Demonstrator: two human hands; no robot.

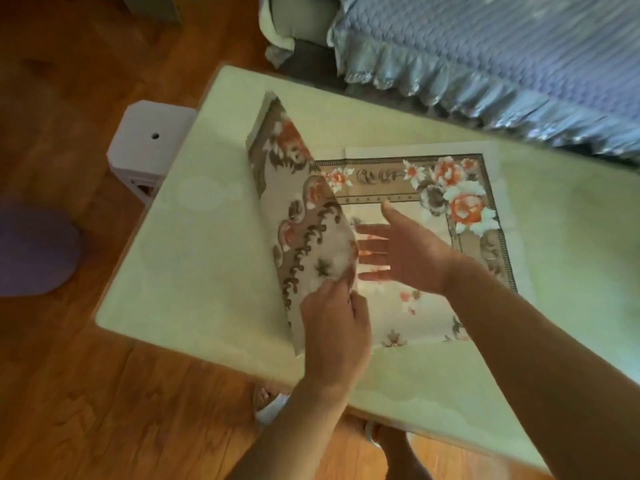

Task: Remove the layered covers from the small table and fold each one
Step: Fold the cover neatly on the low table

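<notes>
Your left hand [334, 318] pinched the floral cover's [460, 199] raised left flap; your right hand [405, 251] lay flat, released. Letting that hand lift risked a skewed fold.

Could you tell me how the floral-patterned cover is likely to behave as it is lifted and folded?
The floral-patterned brown and orange cover probably behaves limp: the flap the left hand pinches curves softly. It seems light, lifted by a pinch. The right hand lying flat suggests it might slide.
</notes>
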